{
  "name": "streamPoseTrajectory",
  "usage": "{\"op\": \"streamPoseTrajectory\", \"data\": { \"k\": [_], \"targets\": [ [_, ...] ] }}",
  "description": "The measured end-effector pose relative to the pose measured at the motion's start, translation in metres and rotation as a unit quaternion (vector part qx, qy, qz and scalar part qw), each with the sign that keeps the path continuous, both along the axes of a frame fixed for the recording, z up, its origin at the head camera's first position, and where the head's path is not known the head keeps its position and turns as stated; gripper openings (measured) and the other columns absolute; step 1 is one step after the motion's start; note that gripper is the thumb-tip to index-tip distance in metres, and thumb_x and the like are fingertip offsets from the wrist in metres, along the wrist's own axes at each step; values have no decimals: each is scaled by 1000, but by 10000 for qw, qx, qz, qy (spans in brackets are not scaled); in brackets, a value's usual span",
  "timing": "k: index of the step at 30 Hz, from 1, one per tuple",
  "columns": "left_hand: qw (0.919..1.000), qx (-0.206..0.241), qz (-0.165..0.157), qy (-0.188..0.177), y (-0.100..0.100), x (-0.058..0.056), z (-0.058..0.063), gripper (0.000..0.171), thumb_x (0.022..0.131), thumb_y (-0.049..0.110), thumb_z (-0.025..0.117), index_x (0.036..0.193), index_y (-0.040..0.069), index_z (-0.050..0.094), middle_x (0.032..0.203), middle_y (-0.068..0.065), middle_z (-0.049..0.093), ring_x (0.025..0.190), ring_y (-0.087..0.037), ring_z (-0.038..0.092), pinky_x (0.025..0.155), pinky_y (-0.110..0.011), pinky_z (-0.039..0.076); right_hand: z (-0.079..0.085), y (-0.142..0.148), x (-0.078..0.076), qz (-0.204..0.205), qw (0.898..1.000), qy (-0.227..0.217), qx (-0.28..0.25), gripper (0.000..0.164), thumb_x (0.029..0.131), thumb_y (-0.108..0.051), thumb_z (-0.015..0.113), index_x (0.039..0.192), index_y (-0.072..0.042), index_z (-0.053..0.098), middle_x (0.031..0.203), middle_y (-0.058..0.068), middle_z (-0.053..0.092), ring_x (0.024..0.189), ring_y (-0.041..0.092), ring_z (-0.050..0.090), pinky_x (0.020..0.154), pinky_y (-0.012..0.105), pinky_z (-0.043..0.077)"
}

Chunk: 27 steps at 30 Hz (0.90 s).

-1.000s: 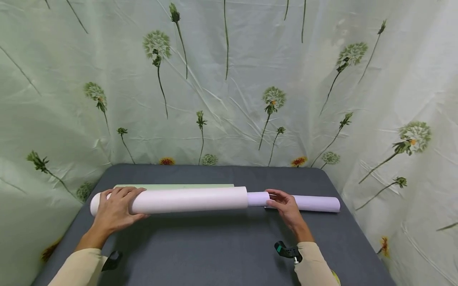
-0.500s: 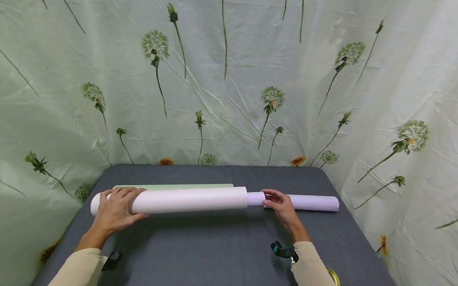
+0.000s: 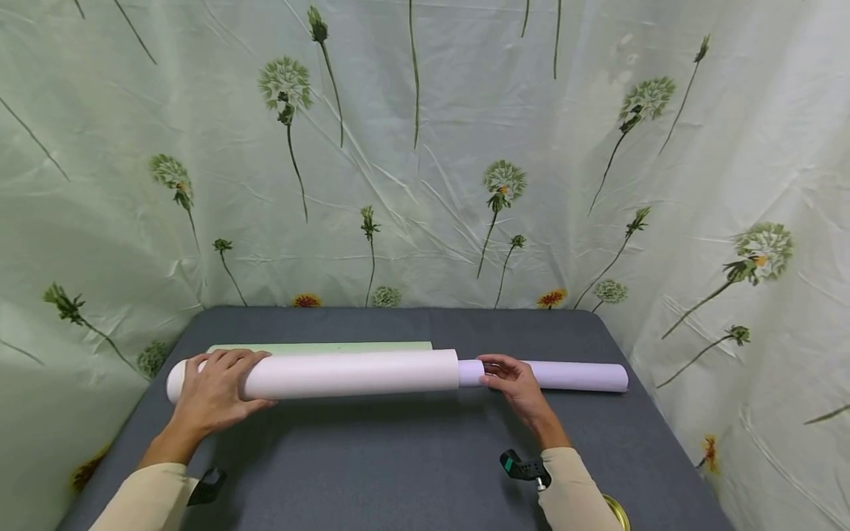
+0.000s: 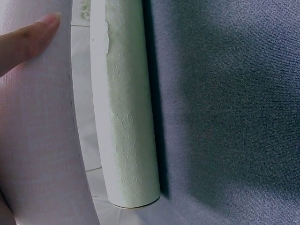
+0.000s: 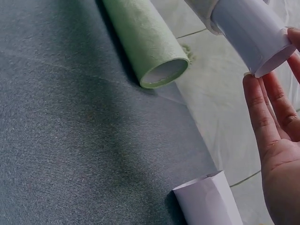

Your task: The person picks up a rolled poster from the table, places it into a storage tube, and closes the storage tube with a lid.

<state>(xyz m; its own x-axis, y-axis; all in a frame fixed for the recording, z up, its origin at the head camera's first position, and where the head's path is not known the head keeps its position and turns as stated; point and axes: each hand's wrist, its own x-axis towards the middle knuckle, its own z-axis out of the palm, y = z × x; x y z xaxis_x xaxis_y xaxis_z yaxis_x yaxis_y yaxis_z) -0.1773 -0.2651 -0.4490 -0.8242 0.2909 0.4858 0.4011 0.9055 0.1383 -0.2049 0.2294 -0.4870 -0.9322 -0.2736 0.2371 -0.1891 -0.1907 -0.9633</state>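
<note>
My left hand [image 3: 215,391] grips a thick pinkish-white paper roll [image 3: 358,374] near its left end, the thumb lying along its side. A narrower pale lavender paper tube [image 3: 471,373] pokes out of that roll's right end. At the tube's open end, my right hand [image 3: 518,387] holds the rim between thumb and fingertips. The right wrist view shows the tube [image 5: 255,35] sitting inside the wider roll's mouth, with fingertips [image 5: 253,82] at its lower edge. Both pieces are held above the table, nearly level. The tube's inner length is hidden.
A pale green roll [image 3: 332,346] lies behind the white one; its hollow end [image 5: 165,72] shows in the right wrist view. Another lavender roll [image 3: 584,376] lies on the grey table [image 3: 372,472] at right. A gold-rimmed round object [image 3: 617,512] is by the right sleeve.
My right hand has moved left with the lavender tube, and less of the tube now sticks out of the white roll. The left hand has kept its grip in place.
</note>
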Motion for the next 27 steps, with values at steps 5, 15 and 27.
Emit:
{"op": "streamPoseTrajectory", "data": {
  "k": [5,15,27],
  "targets": [
    [10000,27,-33,65,0,0,-1,75,51,41,90,115,12,63,107,-17,63,101,-40,54,84,-63,29,0,-2,-1,101,9999,5,83,39,84,13,63,120,19,51,111,-1,66,104,13,62,86,26,52],
    [10000,-15,-21,-30,1,1,-1,75,52,41,90,116,11,64,108,-16,63,101,-39,54,84,-64,29,1,-9,-2,175,9996,135,166,40,84,11,64,120,21,49,112,-1,67,104,14,63,87,27,52],
    [10000,-4,22,9,1,2,2,75,52,41,90,115,12,63,107,-16,63,101,-40,54,84,-64,29,8,-24,-2,95,9993,-92,357,40,83,4,70,118,16,55,111,0,67,104,17,63,87,31,52]
  ]
}}
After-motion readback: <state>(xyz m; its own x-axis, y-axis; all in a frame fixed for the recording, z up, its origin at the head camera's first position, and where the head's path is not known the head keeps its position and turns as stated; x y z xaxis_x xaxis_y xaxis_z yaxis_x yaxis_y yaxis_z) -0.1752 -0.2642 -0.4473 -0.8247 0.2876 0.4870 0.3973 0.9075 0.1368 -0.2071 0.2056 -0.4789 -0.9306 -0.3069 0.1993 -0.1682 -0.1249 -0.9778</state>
